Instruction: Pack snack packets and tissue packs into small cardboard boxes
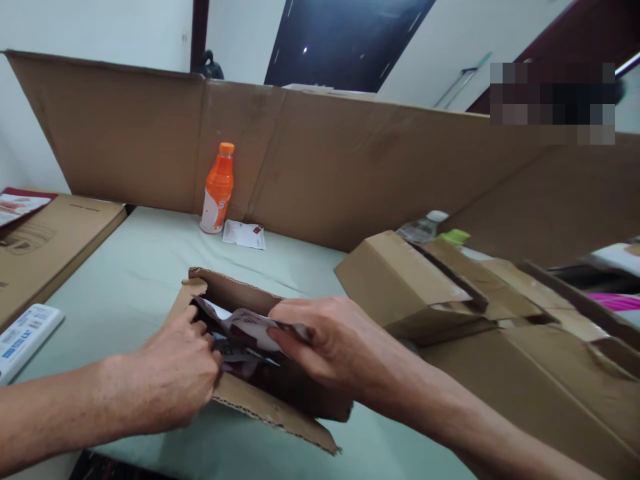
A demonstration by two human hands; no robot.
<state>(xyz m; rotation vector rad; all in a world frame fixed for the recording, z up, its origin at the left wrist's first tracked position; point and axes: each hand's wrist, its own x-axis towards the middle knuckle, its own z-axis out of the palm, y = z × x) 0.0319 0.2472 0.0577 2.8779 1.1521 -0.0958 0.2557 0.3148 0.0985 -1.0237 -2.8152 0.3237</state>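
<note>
A small open cardboard box (280, 410) lies on the pale green table (135, 273) in front of me. Dark red and white packets (245, 327) fill it. My left hand (175, 373) is curled at the box's left side, fingers closed on the packets inside. My right hand (325, 343) comes in from the right and pinches the top packet between thumb and fingers.
An orange bottle (218, 189) and a white slip (244, 235) stand at the back by a tall cardboard wall (350, 173). More open cardboard boxes (425, 287) lie to the right. A flat carton (45, 247) and a white device (23, 337) sit on the left.
</note>
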